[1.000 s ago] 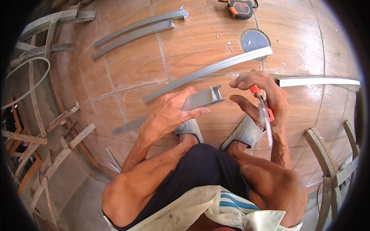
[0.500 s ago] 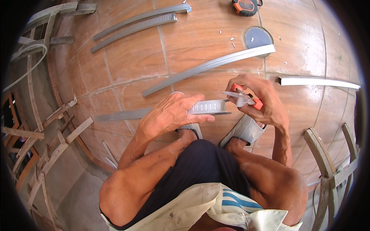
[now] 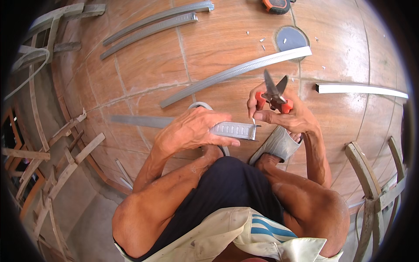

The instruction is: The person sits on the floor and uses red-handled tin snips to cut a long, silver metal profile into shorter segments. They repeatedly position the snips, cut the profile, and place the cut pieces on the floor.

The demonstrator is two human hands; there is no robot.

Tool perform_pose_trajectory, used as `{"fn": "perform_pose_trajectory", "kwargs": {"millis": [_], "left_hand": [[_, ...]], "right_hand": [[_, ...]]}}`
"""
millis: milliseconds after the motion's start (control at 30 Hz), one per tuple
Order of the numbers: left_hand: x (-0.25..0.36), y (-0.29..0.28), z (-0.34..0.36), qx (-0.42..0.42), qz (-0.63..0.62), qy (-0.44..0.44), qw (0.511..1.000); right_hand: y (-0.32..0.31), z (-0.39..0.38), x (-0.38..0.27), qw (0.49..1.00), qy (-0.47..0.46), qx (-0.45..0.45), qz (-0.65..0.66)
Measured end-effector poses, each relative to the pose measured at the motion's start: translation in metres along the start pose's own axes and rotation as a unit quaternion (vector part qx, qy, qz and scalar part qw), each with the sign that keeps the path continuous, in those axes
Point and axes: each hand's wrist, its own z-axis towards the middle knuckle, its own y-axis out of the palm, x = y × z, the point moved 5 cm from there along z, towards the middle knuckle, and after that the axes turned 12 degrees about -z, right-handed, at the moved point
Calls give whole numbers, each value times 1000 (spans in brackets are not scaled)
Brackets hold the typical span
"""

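My left hand (image 3: 185, 131) is closed round a long grey metal channel (image 3: 233, 130), with thumb and fingers on opposite edges near its end. The slotted face of that end is turned up, and the rest runs off to the left under my wrist. In my right hand (image 3: 301, 120) are tin snips (image 3: 275, 94) with red handles. Their blades stand apart and point away from me. The thumb and a finger of this hand meet at a small sliver of metal at the channel's end corner.
Another metal channel (image 3: 235, 72) lies just beyond my hands, across part of a round grey cover (image 3: 291, 39). Two more channels (image 3: 152, 32) lie far left, a white-looking one (image 3: 360, 89) at right. Small metal scraps lie about. A tape measure (image 3: 276, 5) and wooden frames (image 3: 364, 174) flank the floor.
The snips have swung round, from blades toward the channel to blades pointing away from me. My right thumb and finger have come to the channel's end corner, and the channel has tilted slightly.
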Motion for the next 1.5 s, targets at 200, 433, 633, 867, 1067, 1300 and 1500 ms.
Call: {"fn": "perform_pose_trajectory", "kwargs": {"millis": [200, 433, 633, 867, 1067, 1300, 1500], "left_hand": [[1, 2, 5, -26, -57, -20, 998], [6, 3, 10, -79, -104, -26, 991], [12, 12, 8, -158, -201, -53, 965], [1, 18, 11, -163, -302, -45, 938], [-3, 15, 14, -91, -231, -43, 968], [9, 6, 6, -30, -71, 6, 997], [8, -15, -2, -6, -113, 84, 990]], "right_hand": [[-8, -2, -3, 999, -23, -10, -22], [-7, 1, -2, 997, -20, -35, 71], [8, 0, 0, 979, -4, -83, 188], [18, 6, 17, 947, -78, -67, 304], [5, -5, 1, 978, -76, 108, 164], [-12, -18, -3, 979, -83, 143, -122], [-23, -49, 9, 961, -23, 34, -272]]}}
